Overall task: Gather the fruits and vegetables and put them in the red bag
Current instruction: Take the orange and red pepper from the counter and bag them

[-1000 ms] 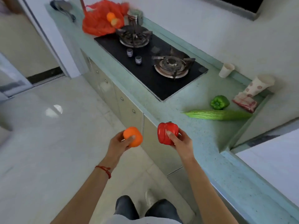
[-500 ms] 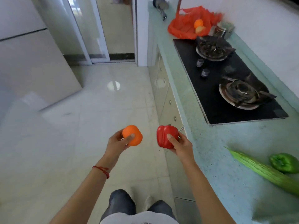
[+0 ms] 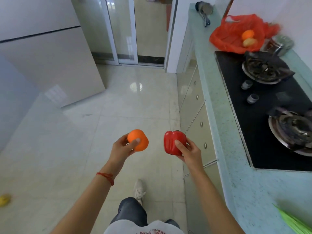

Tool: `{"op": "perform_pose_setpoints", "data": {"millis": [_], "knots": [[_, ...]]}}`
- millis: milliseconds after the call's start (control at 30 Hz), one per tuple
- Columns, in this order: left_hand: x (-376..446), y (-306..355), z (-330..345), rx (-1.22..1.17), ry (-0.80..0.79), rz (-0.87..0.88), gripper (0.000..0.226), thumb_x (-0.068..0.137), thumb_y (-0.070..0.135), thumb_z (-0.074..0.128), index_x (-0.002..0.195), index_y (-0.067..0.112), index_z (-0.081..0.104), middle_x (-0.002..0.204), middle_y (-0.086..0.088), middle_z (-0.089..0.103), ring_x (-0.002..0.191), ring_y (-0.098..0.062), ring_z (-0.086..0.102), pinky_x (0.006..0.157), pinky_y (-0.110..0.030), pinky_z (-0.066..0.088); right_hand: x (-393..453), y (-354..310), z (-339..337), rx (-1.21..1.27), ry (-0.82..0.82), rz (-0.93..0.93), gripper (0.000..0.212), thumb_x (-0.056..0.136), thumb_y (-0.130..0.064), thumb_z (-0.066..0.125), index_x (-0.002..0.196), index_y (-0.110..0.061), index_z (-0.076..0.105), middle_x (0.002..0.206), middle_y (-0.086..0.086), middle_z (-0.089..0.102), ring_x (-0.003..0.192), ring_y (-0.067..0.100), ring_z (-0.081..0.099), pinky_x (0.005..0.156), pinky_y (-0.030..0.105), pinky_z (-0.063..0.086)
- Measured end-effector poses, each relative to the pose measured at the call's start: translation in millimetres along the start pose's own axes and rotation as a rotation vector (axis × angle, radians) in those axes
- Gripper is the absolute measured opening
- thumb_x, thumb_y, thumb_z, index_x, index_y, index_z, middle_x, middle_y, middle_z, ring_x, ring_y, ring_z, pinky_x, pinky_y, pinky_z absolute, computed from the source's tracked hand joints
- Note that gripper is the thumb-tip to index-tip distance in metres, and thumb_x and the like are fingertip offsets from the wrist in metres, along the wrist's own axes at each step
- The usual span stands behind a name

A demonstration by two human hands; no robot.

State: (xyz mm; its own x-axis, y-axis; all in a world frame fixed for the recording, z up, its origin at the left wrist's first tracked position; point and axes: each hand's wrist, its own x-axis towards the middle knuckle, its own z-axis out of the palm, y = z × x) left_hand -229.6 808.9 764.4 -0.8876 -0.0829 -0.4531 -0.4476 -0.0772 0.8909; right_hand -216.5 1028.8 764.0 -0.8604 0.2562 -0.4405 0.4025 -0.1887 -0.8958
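Note:
My left hand [image 3: 121,148] grips an orange fruit [image 3: 138,140] and my right hand [image 3: 189,152] grips a red bell pepper [image 3: 173,142], both held over the floor in front of me. The red bag [image 3: 234,33] lies open on the far end of the counter, with an orange [image 3: 247,34] and a yellowish fruit [image 3: 248,42] inside it. A green bitter gourd [image 3: 294,222] shows only its tip at the lower right edge of the counter. A yellow fruit [image 3: 4,199] lies on the floor at the far left.
The pale green counter [image 3: 217,105] runs along my right, with a black gas hob [image 3: 263,107] set in it. A metal pot [image 3: 279,44] stands behind the hob and a ladle [image 3: 203,11] lies at the counter's far end. A glass sliding door [image 3: 125,29] is ahead.
The view has swung left along the counter. The bag is nearer, and the green pepper has left the view. Both hands keep their hold on the orange fruit and red pepper.

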Motion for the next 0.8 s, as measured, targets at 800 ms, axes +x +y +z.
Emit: {"op": "perform_pose_setpoints", "data": {"millis": [800], "knots": [[336.9,164.2,27.7,0.019,-0.015,0.064,0.049,0.079,0.021,0.07,0.123,0.011,0.051,0.113,-0.006,0.056,0.102,-0.022,0.058,0.075,-0.027,0.052,314.9,-141.8,128.7,-0.05,0.004,-0.045,0.051,0.078,-0.022,0.072,0.125,-0.013,0.054,0.12,0.009,0.059,0.107,0.025,0.059,0.074,0.026,0.058]]}}
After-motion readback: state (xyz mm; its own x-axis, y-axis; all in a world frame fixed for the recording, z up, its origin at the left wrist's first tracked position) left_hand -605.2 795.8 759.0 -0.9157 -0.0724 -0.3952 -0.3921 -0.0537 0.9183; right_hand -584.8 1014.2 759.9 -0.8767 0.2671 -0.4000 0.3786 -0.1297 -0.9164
